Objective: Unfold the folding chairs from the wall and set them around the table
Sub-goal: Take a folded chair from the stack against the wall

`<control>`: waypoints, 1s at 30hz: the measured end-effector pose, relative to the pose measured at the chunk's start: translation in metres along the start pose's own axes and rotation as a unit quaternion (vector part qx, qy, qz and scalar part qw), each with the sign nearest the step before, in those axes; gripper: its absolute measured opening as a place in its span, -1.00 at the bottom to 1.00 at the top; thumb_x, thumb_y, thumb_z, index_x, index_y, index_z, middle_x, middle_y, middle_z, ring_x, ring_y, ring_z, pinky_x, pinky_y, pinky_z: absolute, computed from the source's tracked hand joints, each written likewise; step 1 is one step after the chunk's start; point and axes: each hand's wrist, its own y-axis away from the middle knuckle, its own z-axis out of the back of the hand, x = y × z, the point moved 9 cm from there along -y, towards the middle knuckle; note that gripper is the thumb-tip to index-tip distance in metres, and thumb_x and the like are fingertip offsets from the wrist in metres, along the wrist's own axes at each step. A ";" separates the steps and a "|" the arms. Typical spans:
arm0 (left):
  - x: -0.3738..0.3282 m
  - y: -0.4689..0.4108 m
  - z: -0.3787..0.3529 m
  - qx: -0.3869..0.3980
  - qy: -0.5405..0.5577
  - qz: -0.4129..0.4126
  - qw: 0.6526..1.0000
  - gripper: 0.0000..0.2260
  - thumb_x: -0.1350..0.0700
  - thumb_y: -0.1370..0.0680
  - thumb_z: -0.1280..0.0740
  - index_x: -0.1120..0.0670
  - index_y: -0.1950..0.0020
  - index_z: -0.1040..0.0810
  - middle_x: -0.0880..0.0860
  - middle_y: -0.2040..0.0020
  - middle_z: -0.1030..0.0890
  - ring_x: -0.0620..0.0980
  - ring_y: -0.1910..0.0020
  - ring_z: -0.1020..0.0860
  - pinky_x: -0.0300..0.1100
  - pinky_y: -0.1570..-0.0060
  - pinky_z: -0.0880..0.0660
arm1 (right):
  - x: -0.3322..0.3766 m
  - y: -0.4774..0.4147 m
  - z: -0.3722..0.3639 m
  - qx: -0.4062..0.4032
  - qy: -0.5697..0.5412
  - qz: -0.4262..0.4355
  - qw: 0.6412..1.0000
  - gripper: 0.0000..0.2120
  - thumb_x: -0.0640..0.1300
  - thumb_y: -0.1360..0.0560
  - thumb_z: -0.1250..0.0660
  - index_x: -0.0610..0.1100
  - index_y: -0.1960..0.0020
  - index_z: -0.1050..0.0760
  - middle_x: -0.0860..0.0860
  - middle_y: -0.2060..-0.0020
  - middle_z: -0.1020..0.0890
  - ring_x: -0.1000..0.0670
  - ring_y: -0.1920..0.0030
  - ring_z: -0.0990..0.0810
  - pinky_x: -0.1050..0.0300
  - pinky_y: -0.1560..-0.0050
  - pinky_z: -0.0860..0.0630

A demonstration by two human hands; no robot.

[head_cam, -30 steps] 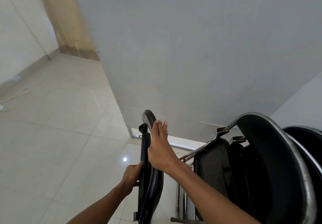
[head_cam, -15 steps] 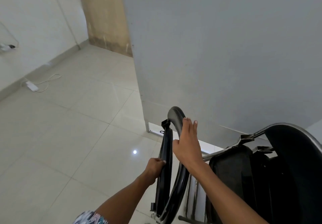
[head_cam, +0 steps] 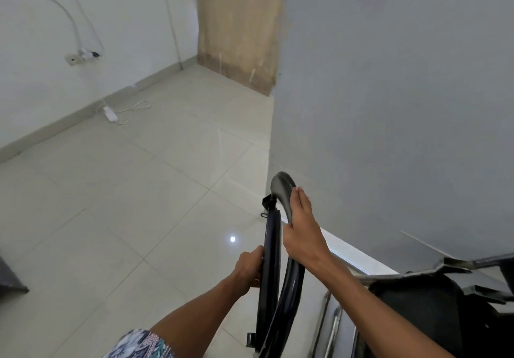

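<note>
A pale tiled floor [head_cam: 111, 204] is bounded by white walls [head_cam: 389, 93]; a bare tan column [head_cam: 239, 23] is seen in the corner.

Head view, facing down, close over chair [head_cam: 268, 260].

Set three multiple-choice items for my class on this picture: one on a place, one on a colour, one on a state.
1. Where is the white adapter?
A. on the floor by the wall
B. on a table
C. on a windowsill

2. What colour is the held chair?
A. red
B. black
C. white

3. What state is the chair in?
A. open, seat level
B. lying flat on the floor
C. folded, held upright

Answers:
1 A: it lies on the tiles beside the skirting.
2 B: seat and back are both black.
3 C: the left hand grips the seat edge and the right hand holds the back, with seat and back close together.
</note>
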 end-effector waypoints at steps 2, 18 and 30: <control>-0.006 -0.006 0.034 -0.006 0.030 -0.001 1.000 -0.61 -0.02 -0.54 -0.14 0.24 0.03 -0.63 0.15 0.22 -0.58 0.10 0.26 -0.55 -0.05 0.19 -0.64 | 0.032 -0.020 -0.022 0.024 0.016 0.027 0.999 -0.27 -0.41 -0.54 -0.08 -0.11 -0.61 0.15 0.05 -0.60 0.16 -0.03 -0.59 0.21 0.11 -0.53 0.03; -0.098 -0.063 0.470 -0.093 0.295 -0.044 0.950 -0.66 -0.18 -0.46 -0.07 0.10 0.19 -0.36 0.08 0.36 -0.32 0.03 0.39 -0.29 -0.03 0.18 -0.37 | 0.379 -0.225 -0.302 0.162 0.102 0.244 0.951 -0.27 -0.46 -0.53 -0.04 -0.13 -0.60 0.15 0.04 -0.60 0.17 -0.10 -0.55 0.36 0.13 -0.48 -0.03; -0.215 -0.104 0.795 -0.294 0.331 -0.106 0.890 -0.58 -0.21 -0.47 -0.08 0.14 0.13 -0.47 0.16 0.22 -0.40 0.11 0.23 -0.38 -0.01 0.16 -0.41 | 0.616 -0.392 -0.472 0.194 0.066 0.367 0.907 -0.26 -0.47 -0.53 -0.04 -0.17 -0.60 0.18 -0.01 -0.59 0.22 -0.14 -0.53 0.42 0.14 -0.47 0.03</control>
